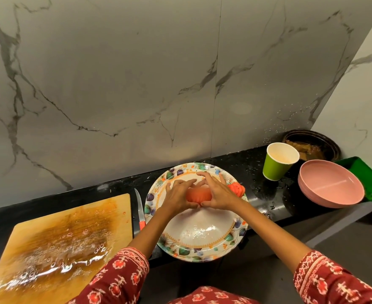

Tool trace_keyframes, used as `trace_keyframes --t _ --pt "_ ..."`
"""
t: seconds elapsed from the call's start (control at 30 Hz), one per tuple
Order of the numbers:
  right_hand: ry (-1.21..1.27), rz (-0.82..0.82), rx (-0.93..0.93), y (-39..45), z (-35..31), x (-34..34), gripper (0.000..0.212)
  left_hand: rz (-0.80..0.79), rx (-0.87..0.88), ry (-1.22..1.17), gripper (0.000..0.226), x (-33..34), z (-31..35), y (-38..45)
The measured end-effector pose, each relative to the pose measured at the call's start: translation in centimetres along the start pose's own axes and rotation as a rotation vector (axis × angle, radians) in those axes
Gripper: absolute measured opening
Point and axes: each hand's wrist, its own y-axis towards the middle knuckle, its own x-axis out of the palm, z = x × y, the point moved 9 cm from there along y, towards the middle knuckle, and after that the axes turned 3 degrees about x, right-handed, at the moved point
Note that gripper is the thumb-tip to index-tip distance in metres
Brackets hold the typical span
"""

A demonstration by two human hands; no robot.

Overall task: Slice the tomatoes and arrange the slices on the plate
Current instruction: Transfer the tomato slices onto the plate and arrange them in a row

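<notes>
1. The fingers of both hands curl round a cluster of tomato slices (198, 194) on the far half of the plate (204, 232): the left hand (179, 196) cups its left end, the right hand (218, 192) its right end, and the fingertips meet over the top.
2. The slices look pressed together in one reddish-orange lump; the single cuts cannot be told apart through the blur.
3. More tomato pieces (237, 188) lie at the plate's far right rim, just beside the right hand.
4. The plate has a leaf-patterned border and a wet, shiny centre; it stands on the black counter (251, 172), its near edge reaching over the counter's front.
5. A knife (140, 210) with an orange handle lies just left of the plate, blade pointing far, between plate and cutting board.
6. The wooden cutting board (66, 244) lies at the left, wet with juice and seeds.
7. To the right, well apart from the plate, stand a green paper cup (278, 162), a pink bowl (331, 184), a dark dish (312, 145) behind them and a green tray (369, 178).
8. Red patterned sleeves (123, 275) cover both forearms.
</notes>
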Motion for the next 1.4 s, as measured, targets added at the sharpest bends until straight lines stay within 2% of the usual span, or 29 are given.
trace_keyframes --t 0.17,0.37,0.6,0.97,1.13,1.23,1.4 --pt "-0.007 -0.04 0.058 -0.1 0.8 -0.2 0.089 0.006 0.005 0.003 0.08 0.3 0.0 0.0" --pt "0.035 -0.024 0.071 -0.5 1.2 -0.7 0.077 -0.007 0.003 0.022 0.078 0.3 -0.5 -0.2" --pt "-0.022 -0.045 0.054 -1.0 1.6 -0.9 0.091 -0.025 -0.006 0.03 0.086 0.4 0.4 0.1" --pt "0.0 -0.012 0.054 -1.1 1.1 -0.7 0.067 -0.004 0.004 0.07 0.069 0.4 1.1 -0.6" --pt "-0.022 -0.015 0.094 -1.2 1.4 -0.6 0.089 -0.016 0.008 0.056 0.074 0.4 1.4 -0.4" --pt "-0.012 -0.014 0.103 -1.3 1.7 -0.7 0.089 0.001 0.021 0.037 0.077 0.5 1.8 -0.2" --pt "-0.034 -0.011 0.072 -1.3 1.9 -1.1 0.085 -0.003 0.018 0.043 0.066 0.8 1.7 0.2"
